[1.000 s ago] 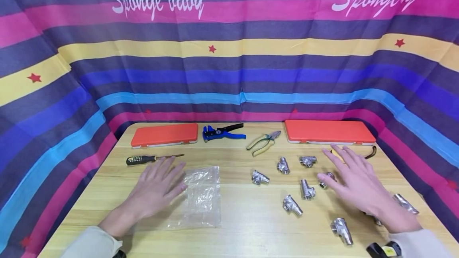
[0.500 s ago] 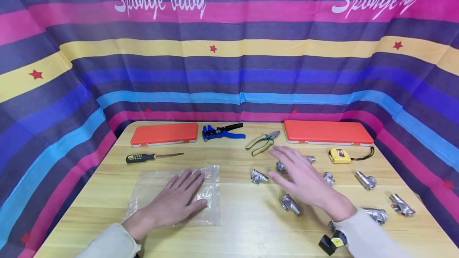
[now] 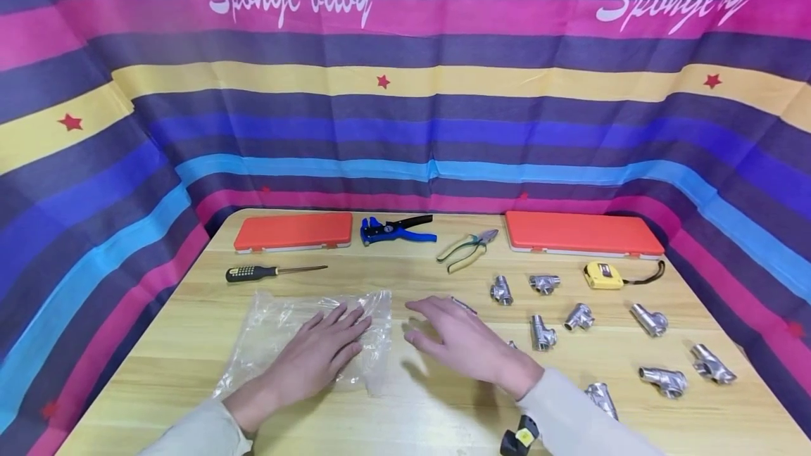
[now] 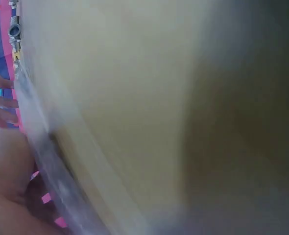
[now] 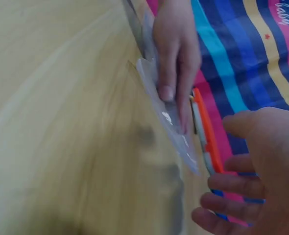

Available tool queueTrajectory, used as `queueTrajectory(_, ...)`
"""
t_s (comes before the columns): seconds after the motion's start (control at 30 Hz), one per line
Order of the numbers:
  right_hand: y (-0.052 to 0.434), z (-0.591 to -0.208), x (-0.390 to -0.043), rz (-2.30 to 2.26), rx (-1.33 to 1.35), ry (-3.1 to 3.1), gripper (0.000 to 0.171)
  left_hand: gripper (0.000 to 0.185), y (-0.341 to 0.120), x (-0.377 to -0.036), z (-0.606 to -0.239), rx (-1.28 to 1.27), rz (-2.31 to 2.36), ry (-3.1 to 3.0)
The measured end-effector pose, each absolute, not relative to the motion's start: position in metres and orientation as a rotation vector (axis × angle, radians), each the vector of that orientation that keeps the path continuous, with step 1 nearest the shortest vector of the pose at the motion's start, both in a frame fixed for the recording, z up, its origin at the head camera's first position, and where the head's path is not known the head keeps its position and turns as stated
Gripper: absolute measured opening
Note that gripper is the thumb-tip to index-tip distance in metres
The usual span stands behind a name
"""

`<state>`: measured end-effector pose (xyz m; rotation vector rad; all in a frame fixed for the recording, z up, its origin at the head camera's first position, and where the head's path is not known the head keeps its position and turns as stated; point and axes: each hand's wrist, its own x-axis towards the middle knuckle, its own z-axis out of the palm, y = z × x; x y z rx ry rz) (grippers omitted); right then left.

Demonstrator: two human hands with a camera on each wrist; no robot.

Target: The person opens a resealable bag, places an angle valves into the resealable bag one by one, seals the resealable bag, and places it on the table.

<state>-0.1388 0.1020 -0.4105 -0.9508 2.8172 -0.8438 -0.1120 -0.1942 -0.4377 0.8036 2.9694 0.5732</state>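
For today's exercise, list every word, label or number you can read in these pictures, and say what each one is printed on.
"Sponge baby": white script on the striped backdrop cloth, upper left.
"Sponge b...": the same script at upper right, cut off by the picture's edge.
Yellow tape measure: its label is too small to read.
Screwdriver handle: markings too small to read.
Both wrist views: blurred, no readable text.

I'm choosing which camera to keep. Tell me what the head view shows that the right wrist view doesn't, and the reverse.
Head only: screwdriver, pliers, tape measure, tee fittings and the whole table.
Right wrist only: a close side look at the left hand's fingertips pressing the bag's edge, though blurred.
Both: left hand flat on the plastic bag, right hand open beside it, and the striped cloth.
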Motion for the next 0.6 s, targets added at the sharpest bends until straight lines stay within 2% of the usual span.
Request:
queueTrajectory(0.27,0.081,-0.417,-0.139,-1.077,-0.766,2.630,0.048,0.027,-0.189,-0.117,-0.437,0.838,0.730,3.103)
queueTrajectory(0.6,0.071,-0.421,-0.140,-1.504,-0.409,2.167,0.027,0.021,-0.177,-0.107,-0.430,0.625,1.114,3.022)
